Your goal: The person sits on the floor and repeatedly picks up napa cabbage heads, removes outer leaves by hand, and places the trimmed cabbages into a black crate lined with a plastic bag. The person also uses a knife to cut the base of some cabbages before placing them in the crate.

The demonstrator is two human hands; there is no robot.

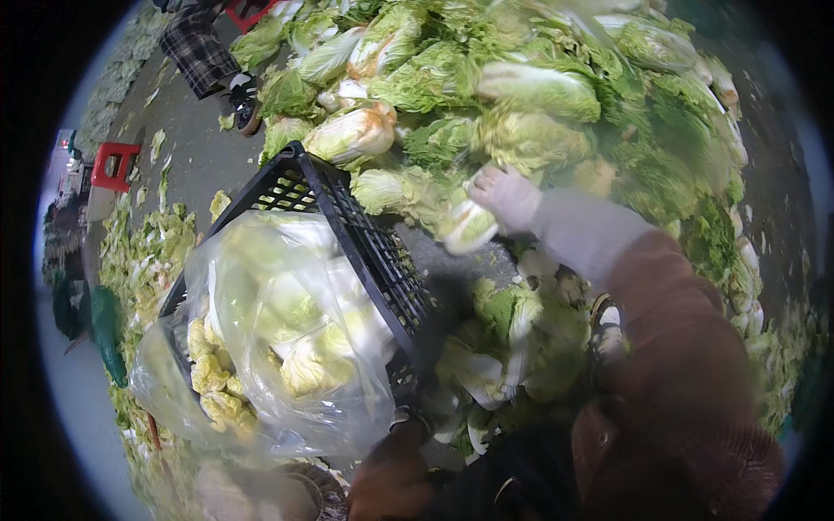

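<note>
In front of me, my right hand [505,195] grips a small napa cabbage [470,228] with its pale stem end pointing down toward the floor. A large heap of napa cabbages [534,91] lies just beyond that hand. My left hand [228,492] is a blur at the bottom edge, near the open side of a clear plastic bag [313,423]; its fingers cannot be made out. The bag lines a black plastic crate [384,273] and holds several trimmed cabbage heads [293,306], some with yellow leaves.
Loose outer leaves [515,319] litter the floor beside my shoe [609,332]. Leaf scraps [150,260] also cover the left side. A red plastic stool [116,166] stands at the far left. Another person's plaid-trousered leg [199,52] is at the upper left.
</note>
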